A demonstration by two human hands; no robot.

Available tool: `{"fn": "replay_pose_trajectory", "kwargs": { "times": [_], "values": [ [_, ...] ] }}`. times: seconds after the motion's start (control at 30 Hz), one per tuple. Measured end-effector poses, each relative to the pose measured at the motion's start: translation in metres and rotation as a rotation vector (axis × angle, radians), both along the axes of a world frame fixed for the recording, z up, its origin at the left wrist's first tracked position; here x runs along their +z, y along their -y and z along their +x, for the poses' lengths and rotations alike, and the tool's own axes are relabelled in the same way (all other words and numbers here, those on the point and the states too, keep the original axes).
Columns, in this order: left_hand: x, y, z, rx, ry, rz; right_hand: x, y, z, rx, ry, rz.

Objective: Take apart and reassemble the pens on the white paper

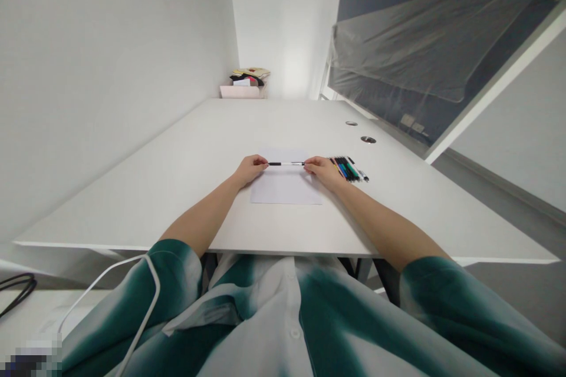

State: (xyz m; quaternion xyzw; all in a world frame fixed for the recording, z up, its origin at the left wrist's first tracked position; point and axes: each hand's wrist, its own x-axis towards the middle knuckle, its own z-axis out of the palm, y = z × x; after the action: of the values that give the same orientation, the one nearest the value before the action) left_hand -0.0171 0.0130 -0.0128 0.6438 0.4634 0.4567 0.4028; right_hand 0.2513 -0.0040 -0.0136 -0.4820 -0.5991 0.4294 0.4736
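A slim pen [286, 164], white in the middle with black ends, is held level between my two hands. My left hand [252, 169] pinches its black left end between thumb and fingers. At the other end, my right hand [324, 170] is closed on the black tip in the same kind of pinch. Under the pen lies a sheet of white paper [286, 189], flat on the table. Just right of my right hand several pens [350, 169] lie side by side in a row, in black, blue, green and white; my hand and wrist partly cover the row's left end.
The white table [168, 147] runs along a wall on the left. Two round cable holes [368, 139] sit near its right edge. A pale box [241, 92] with folded items stands at the far end. A plastic-covered dark panel [420, 35] leans over the right. A white cable [152, 283] hangs lower left.
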Motion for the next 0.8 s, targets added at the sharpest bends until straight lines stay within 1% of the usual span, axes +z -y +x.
{"fn": "replay_pose_trajectory", "kwargs": {
  "times": [0.27, 0.5, 0.8],
  "values": [
    [0.0025, 0.0015, 0.0001, 0.024, -0.003, -0.006, -0.0014, -0.0017, 0.0007, 0.018, -0.011, -0.009],
    [0.0031, 0.0013, -0.0002, 0.033, -0.005, -0.015, -0.0027, -0.0027, 0.0008, -0.002, -0.005, -0.010],
    [-0.0030, -0.0059, -0.0014, 0.032, -0.027, -0.027, 0.0031, 0.0013, -0.0022, -0.017, -0.046, -0.026]
  ]
}}
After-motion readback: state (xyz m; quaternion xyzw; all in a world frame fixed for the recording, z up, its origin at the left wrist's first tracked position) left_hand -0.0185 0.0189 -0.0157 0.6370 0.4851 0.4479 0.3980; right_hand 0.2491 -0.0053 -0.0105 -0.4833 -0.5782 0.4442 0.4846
